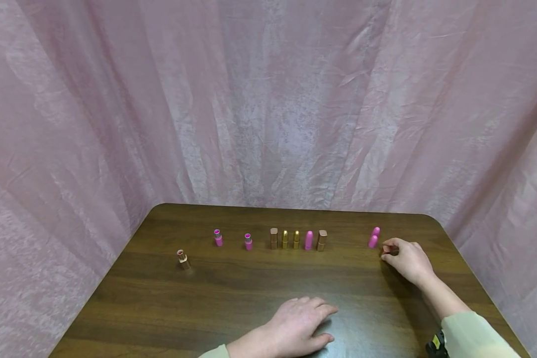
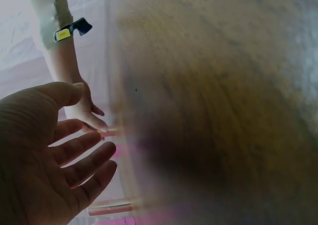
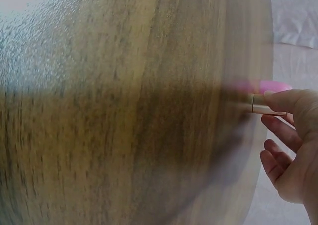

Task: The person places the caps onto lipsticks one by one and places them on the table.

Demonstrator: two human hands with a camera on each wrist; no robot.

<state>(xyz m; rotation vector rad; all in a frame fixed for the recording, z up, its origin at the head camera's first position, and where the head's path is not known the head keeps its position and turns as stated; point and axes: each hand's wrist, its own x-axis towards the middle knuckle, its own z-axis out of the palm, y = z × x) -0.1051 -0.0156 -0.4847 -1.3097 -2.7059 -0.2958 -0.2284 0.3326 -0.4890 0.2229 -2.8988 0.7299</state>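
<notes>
At the right end of the table, my right hand (image 1: 408,261) pinches a rose-gold lipstick cap (image 3: 266,105) between thumb and index finger, its lower end close to the tabletop. Two pink lipstick caps (image 1: 373,241) stand just left of those fingers. My left hand (image 1: 297,325) is over the front middle of the table, palm down with fingers loosely spread, holding nothing. In the left wrist view, the fingers of this left hand (image 2: 54,150) are relaxed and slightly bent.
Several closed lipsticks stand in a row at mid-table: rose-gold (image 1: 274,238), gold (image 1: 296,240) and pink (image 1: 309,240). Left of them are two uncapped pink lipsticks (image 1: 248,242) and an uncapped rose-gold lipstick (image 1: 183,259). A pink curtain (image 1: 268,99) hangs behind the wooden table (image 1: 232,288).
</notes>
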